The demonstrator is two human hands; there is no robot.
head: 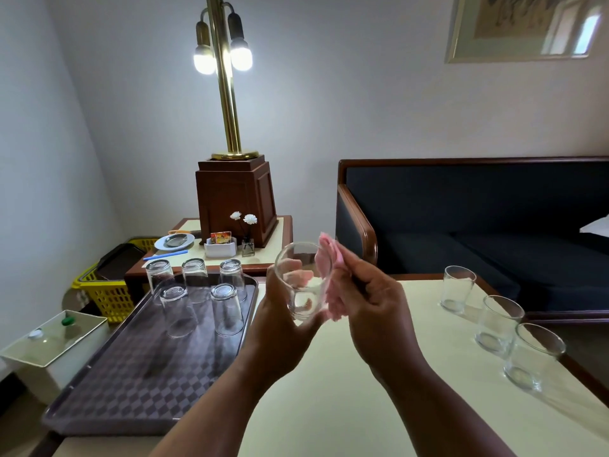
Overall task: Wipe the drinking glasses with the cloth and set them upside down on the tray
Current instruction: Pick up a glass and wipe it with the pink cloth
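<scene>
Where the glass [301,282] is: in the air over the worktop [362,407], between the tray and the upright glasses, mouth up and tipped a little toward the person.
Left grip [280,328]: fingers curled round the wall and base of the glass from the left, carrying it.
Right grip [372,308]: pinching the pink cloth [329,275], which is bunched against the right side of the glass; whether any of it reaches inside cannot be told.
Handling: clear thin glass, likely light, stiff, breakable and slick where damp. It is best held round the lower wall and thick base rather than the rim, with only gentle pressure through the soft cloth.
Tray [131,384]: to the left, near the left wrist; five upside-down glasses [227,310] stand at its far end.
Upright glasses [499,321]: three on the right of the worktop, well apart from the tray, judged yet to be wiped.
Beyond: a lit brass lamp [227,94] on a side table, a yellow basket [108,295] and a dark sofa [478,225].
</scene>
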